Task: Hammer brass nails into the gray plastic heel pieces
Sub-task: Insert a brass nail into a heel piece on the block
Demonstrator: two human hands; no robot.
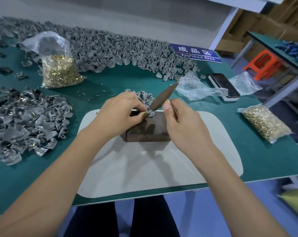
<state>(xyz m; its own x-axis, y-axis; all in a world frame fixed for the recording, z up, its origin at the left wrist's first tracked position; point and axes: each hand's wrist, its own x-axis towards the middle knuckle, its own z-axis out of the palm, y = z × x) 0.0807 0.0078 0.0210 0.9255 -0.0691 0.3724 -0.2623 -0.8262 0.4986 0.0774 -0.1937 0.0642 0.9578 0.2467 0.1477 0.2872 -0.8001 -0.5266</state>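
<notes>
At the workbench, your left hand (120,112) pinches a gray heel piece (150,113) against the far edge of the dark metal block (147,129), while your right hand (180,120) grasps the handle of a small hammer (163,98), thumb laid along it. From the right hand the heel piece lies at about 9 o'clock, just beside the thumb; the hammer's long axis runs from 7 o'clock at the piece up toward 1 o'clock, its lower end touching or nearly touching the work. The right hand does the striking and the left fingertips sit close to the landing spot, so the blow likely calls for care. The brass nail itself is too small to make out, and the left fingers hide much of the piece. Loose heel pieces (30,120) are heaped at 9 o'clock of the block, and a bag of brass nails (61,71) stands at 10 o'clock.
</notes>
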